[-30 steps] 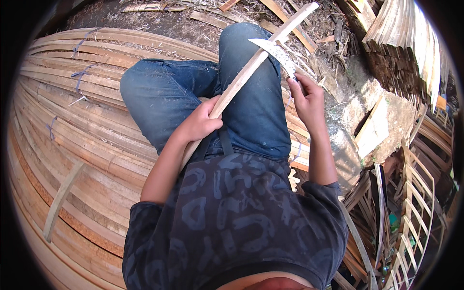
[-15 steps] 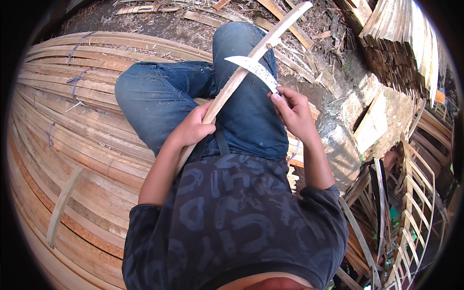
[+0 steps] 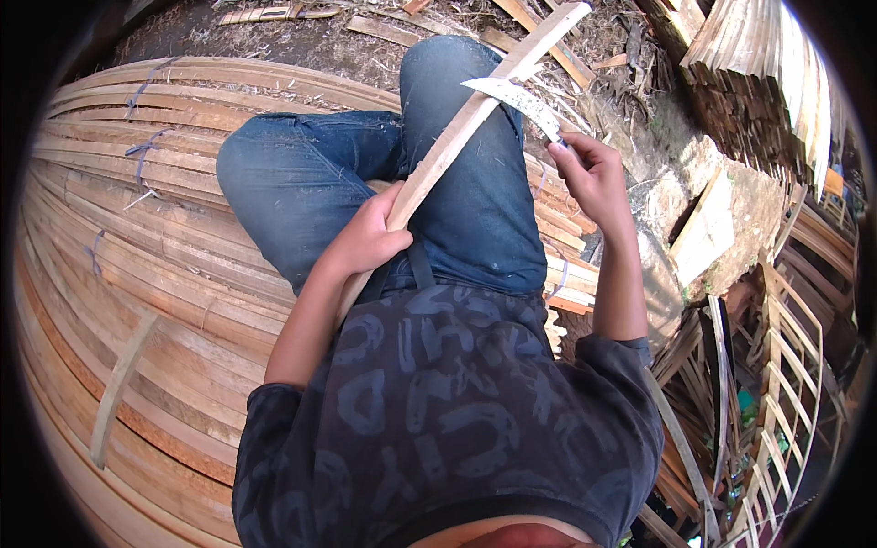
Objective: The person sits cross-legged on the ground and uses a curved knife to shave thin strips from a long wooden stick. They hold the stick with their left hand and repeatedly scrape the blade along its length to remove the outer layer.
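Note:
A long pale wooden strip (image 3: 445,149) runs slantwise from my waist across my raised thigh toward the far right. My left hand (image 3: 368,236) is closed around its near part, close to my lap. In my right hand (image 3: 591,178) is a curved sickle-like knife (image 3: 519,100); my fingers wrap its handle, which is mostly hidden. The pale, speckled blade lies across the far half of the strip, its tip pointing left past the strip's edge. Whether the edge bites into the wood, I cannot tell.
Bundles of long wooden strips (image 3: 183,283) tied with purple cord lie at my left. Wood shavings and offcuts (image 3: 388,35) litter the ground ahead. A tall stack of thin boards (image 3: 758,73) stands far right, near a stone block (image 3: 731,228) and a slatted wooden frame (image 3: 781,402).
My right hand and the knife have moved away and to the right, farther up the strip. My left hand keeps its hold at nearly the same place.

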The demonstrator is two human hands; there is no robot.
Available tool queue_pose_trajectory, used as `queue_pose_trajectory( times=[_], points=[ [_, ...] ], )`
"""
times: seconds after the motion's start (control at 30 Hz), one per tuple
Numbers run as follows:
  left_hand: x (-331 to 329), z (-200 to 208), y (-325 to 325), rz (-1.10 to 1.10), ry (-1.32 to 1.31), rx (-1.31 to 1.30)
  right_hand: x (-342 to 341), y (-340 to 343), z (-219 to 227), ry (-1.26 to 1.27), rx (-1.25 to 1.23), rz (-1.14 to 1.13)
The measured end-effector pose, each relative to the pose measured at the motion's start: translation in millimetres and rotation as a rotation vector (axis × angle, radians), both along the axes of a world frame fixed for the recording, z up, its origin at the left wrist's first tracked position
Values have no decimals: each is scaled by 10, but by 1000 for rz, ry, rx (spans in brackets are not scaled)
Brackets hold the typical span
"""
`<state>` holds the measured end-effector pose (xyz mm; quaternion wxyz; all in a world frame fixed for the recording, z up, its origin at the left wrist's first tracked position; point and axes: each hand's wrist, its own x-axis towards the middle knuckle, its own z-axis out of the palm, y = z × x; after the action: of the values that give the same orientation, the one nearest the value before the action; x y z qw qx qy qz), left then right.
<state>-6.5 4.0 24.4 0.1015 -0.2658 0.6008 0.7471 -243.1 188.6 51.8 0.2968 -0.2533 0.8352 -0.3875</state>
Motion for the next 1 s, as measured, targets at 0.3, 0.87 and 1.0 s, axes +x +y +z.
queue_pose_trajectory(
  times=[0.3,0.87,1.0],
  points=[
    [31,-9,-43,-46,3,90,184,-62,-32,-258,-56,-83],
    [28,18,-54,-42,-64,136,200,-105,-122,7,-72,-111],
    [33,13,-62,-35,-57,129,304,-124,-166,109,-76,-139]
  ],
)
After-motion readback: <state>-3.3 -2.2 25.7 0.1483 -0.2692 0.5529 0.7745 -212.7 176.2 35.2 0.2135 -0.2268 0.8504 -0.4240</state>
